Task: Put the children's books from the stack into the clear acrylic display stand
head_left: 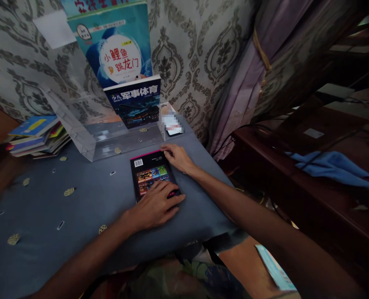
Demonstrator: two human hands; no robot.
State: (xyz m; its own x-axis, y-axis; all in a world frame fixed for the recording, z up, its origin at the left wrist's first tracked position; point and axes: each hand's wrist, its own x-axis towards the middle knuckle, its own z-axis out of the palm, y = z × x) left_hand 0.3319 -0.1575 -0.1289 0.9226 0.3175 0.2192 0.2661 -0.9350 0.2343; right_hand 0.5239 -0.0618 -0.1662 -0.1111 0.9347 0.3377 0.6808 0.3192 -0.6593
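Observation:
A dark book with a pink edge and colourful pictures (148, 170) lies back cover up on the grey-blue tablecloth (78, 203). My left hand (157, 205) rests flat on the book's near end, fingers stretched out. My right hand (178, 157) touches the book's far right corner, fingers curled on its edge. Behind the book stands a clear acrylic display stand (100, 137) holding two upright books: a dark blue one (137, 101) in front and a light blue one (117, 43) above it.
A pile of books (37, 135) lies at the table's left back. A phone (172, 122) leans by the stand's right end. Patterned wallpaper and a purple curtain (243, 87) are behind. A dark wooden bench with a blue cloth (330, 166) stands to the right.

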